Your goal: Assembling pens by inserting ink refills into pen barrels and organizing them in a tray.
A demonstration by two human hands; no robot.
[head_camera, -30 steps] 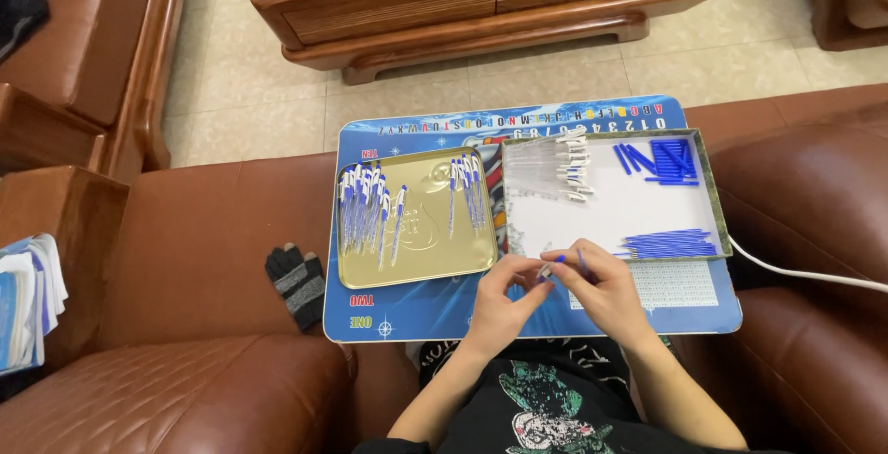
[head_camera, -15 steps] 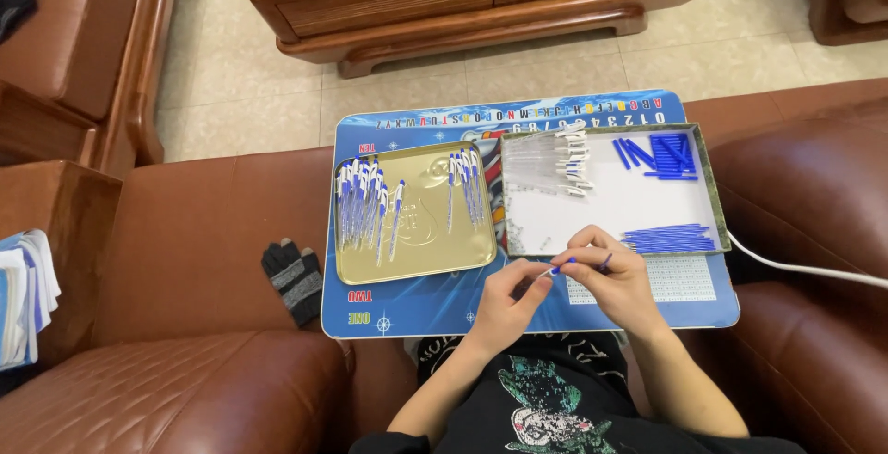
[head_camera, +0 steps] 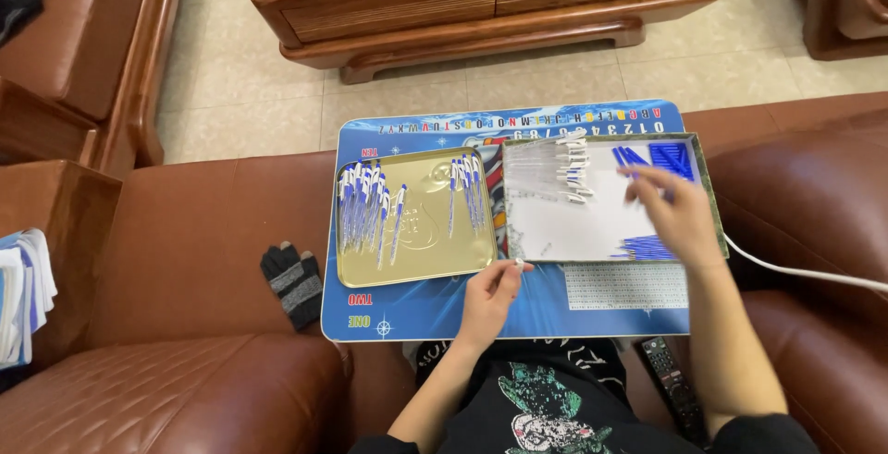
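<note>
A blue lap board (head_camera: 425, 311) carries a gold tray (head_camera: 425, 232) of assembled blue-and-white pens (head_camera: 365, 209) and a white-floored tray (head_camera: 564, 227). In the white tray lie clear barrels (head_camera: 546, 169), blue caps (head_camera: 671, 156) and a row of blue sticks (head_camera: 643, 249). My left hand (head_camera: 486, 297) pinches a small pen piece at its fingertips, just below the gap between the two trays. My right hand (head_camera: 675, 209) is blurred, stretched over the white tray's right side with its fingers spread near the blue caps.
A dark glove (head_camera: 294, 280) lies on the brown leather seat left of the board. A black remote (head_camera: 671, 385) rests by my right leg, and a white cable (head_camera: 805, 274) crosses the right cushion. A wooden table (head_camera: 481, 10) stands ahead on the tiled floor.
My hands were together at the white tray's near edge. The right hand has moved up and right over the tray toward the blue caps, and the left hand has dropped slightly left with the piece.
</note>
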